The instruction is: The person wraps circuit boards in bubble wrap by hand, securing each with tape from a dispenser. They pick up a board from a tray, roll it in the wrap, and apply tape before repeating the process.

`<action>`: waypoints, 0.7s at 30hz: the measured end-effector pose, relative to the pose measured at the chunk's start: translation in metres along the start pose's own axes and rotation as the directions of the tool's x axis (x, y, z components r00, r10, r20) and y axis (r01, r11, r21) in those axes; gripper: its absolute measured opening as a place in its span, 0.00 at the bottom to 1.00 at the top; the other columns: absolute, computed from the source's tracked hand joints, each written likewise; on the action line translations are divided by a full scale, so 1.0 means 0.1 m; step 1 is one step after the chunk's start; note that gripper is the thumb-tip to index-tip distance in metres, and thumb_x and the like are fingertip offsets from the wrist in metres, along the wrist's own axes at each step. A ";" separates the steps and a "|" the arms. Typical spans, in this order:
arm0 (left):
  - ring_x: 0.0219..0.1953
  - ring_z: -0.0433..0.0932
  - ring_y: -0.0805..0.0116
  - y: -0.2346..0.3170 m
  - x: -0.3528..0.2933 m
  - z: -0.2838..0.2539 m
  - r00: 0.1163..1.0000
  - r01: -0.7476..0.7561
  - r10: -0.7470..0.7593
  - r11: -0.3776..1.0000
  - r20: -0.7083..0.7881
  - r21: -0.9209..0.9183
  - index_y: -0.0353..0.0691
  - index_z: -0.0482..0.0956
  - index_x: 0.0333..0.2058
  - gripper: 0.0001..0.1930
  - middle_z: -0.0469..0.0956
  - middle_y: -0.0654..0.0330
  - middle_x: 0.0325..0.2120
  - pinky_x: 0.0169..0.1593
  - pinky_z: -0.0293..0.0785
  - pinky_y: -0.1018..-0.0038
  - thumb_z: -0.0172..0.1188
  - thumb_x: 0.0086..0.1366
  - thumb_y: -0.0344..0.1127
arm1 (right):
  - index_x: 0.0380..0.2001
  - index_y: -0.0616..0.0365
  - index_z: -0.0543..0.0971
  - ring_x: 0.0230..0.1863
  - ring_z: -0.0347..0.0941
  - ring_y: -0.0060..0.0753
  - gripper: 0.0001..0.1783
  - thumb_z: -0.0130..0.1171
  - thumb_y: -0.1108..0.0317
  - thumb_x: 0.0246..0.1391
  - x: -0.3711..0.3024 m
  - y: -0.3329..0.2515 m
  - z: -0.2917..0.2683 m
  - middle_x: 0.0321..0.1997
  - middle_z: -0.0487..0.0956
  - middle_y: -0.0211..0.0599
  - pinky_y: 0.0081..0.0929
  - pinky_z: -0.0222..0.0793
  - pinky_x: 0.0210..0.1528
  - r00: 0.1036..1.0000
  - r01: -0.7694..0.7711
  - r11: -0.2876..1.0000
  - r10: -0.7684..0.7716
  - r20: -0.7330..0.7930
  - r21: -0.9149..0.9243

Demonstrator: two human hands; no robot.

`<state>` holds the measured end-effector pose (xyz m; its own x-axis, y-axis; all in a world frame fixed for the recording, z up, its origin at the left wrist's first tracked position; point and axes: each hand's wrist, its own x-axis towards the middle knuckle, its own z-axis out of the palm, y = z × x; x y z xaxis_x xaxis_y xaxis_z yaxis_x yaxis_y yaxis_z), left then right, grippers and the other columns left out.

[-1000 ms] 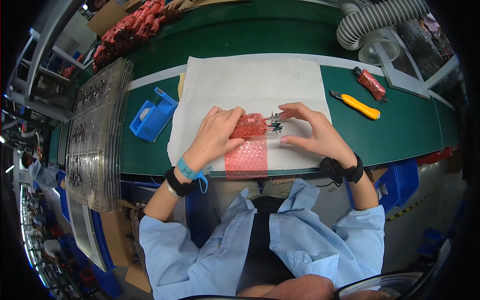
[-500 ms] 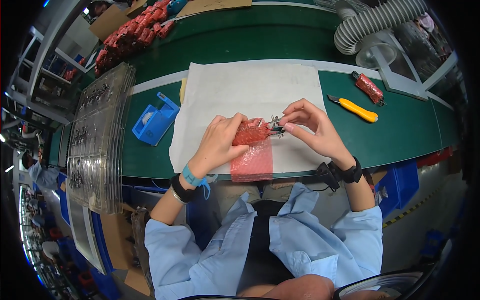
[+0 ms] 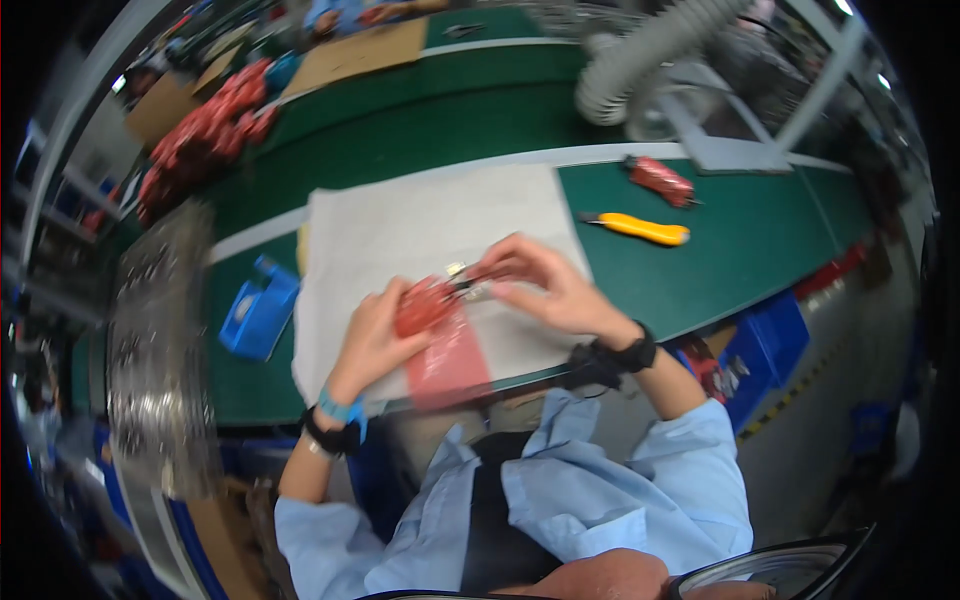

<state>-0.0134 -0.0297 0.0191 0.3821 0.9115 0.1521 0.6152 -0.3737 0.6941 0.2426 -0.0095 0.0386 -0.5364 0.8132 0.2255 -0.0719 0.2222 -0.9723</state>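
Note:
My left hand [image 3: 372,342] is wrapped round a part in red bubble wrap [image 3: 424,306], over a white sheet. A flat strip of red bubble wrap [image 3: 450,368] runs from under it toward the bench edge. Bare metal pieces [image 3: 470,290] stick out of the right end of the bundle. The thumb and fingers of my right hand [image 3: 556,292] close on that metal end; motion blur hides the exact grip. To the right lie a yellow utility knife [image 3: 645,229] and another red-wrapped part [image 3: 662,182].
The white sheet [image 3: 430,215] covers the middle of the green bench [image 3: 690,270]. At left stand a blue tape dispenser [image 3: 262,315] and stacked clear trays [image 3: 160,350]. Red-wrapped parts [image 3: 205,135] are heaped far left. A grey hose [image 3: 650,60] hangs far right. Another person's hands [image 3: 385,12] show beyond.
The whole view has swung, so the bench things sit further left and lower in the picture. Both hands stay at the wrapped part, whose metal end the right fingers have moved in closer over.

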 end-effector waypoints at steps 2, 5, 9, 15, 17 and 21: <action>0.33 0.78 0.55 -0.03 -0.03 -0.01 1.000 0.010 -0.010 1.000 -0.008 0.004 0.36 0.69 0.41 0.23 0.77 0.50 0.30 0.38 0.72 0.69 0.66 0.45 0.30 | 0.46 0.61 0.70 0.52 0.73 0.33 0.14 0.56 0.74 0.56 -0.01 0.04 0.01 0.47 0.76 0.40 0.32 0.66 0.59 0.996 0.083 0.996 -0.083 0.012 0.018; 0.32 0.79 0.58 -0.09 -0.08 -0.03 1.000 0.008 -0.008 1.000 -0.012 -0.006 0.35 0.69 0.41 0.22 0.78 0.51 0.29 0.37 0.73 0.72 0.65 0.45 0.29 | 0.45 0.61 0.71 0.52 0.74 0.34 0.14 0.57 0.73 0.55 -0.04 -0.08 -0.01 0.47 0.76 0.40 0.32 0.66 0.58 0.992 0.130 0.990 -0.129 0.012 -0.053; 0.32 0.79 0.61 -0.02 -0.03 -0.02 0.999 0.044 -0.044 0.998 -0.004 -0.037 0.35 0.69 0.41 0.22 0.78 0.52 0.30 0.37 0.73 0.72 0.65 0.46 0.29 | 0.45 0.61 0.72 0.52 0.74 0.34 0.15 0.57 0.71 0.55 -0.14 -0.07 -0.12 0.47 0.77 0.40 0.32 0.66 0.59 0.994 0.110 0.982 -0.110 0.008 -0.157; 0.34 0.79 0.62 0.03 0.05 -0.03 0.997 0.057 -0.053 0.996 0.056 -0.069 0.35 0.69 0.42 0.23 0.78 0.50 0.30 0.40 0.72 0.72 0.67 0.47 0.32 | 0.47 0.62 0.74 0.55 0.72 0.34 0.16 0.58 0.73 0.54 -0.31 -0.02 -0.28 0.50 0.77 0.41 0.31 0.65 0.60 0.999 -0.007 0.973 -0.001 -0.034 -0.229; 0.35 0.78 0.65 0.06 0.12 -0.07 0.986 0.132 -0.116 0.982 0.121 -0.132 0.35 0.70 0.44 0.23 0.78 0.54 0.32 0.41 0.72 0.73 0.66 0.49 0.33 | 0.46 0.63 0.74 0.54 0.73 0.35 0.16 0.58 0.74 0.53 -0.34 -0.03 -0.31 0.49 0.78 0.42 0.31 0.66 0.59 0.998 -0.026 0.966 0.012 -0.058 -0.255; 0.34 0.74 0.77 -0.10 0.20 -0.06 0.974 0.226 -0.174 0.687 0.146 -0.691 0.36 0.70 0.50 0.23 0.76 0.66 0.35 0.38 0.72 0.78 0.63 0.55 0.33 | 0.43 0.64 0.75 0.51 0.75 0.37 0.14 0.59 0.76 0.51 -0.27 -0.13 -0.21 0.47 0.79 0.43 0.30 0.67 0.56 0.997 0.013 0.910 -0.043 -0.063 -0.414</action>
<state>-0.0164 -0.0068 0.0192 0.3657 0.9277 -0.0754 0.0325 0.0682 0.9971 0.2756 -0.0226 0.0465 -0.4785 0.8355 0.2703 0.2762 0.4354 -0.8568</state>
